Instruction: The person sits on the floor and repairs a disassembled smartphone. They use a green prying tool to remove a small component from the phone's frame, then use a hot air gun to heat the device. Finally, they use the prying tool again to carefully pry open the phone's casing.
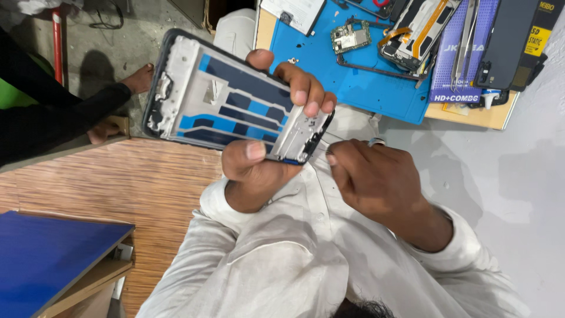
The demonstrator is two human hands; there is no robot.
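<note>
Hands work close together over a white-shirted lap in the head view. Left hand point(265, 159) grips a phone frame point(229, 100), an open middle chassis with a dark rim, silver ends and blue patches inside; the thumb presses on its near face by the lower end, while the other fingers point(303, 88) curl over the far edge, pressed side by side. The frame is held in the air, tilted, between the person's chest and a blue work mat point(353, 82). Right hand point(382, 176) sits just beside the frame's lower end, its fingers bunched together and pinching a thin metal tool point(328, 140) whose tip touches that end; a ring shows on one finger. On the mat lie a small circuit board point(351, 36), an opened phone body point(415, 26) and tweezers point(465, 41), well apart from the hands. Wood-grain flooring point(118, 176) spreads on the left, where another person's dark sleeve point(47, 123) reaches in.
</note>
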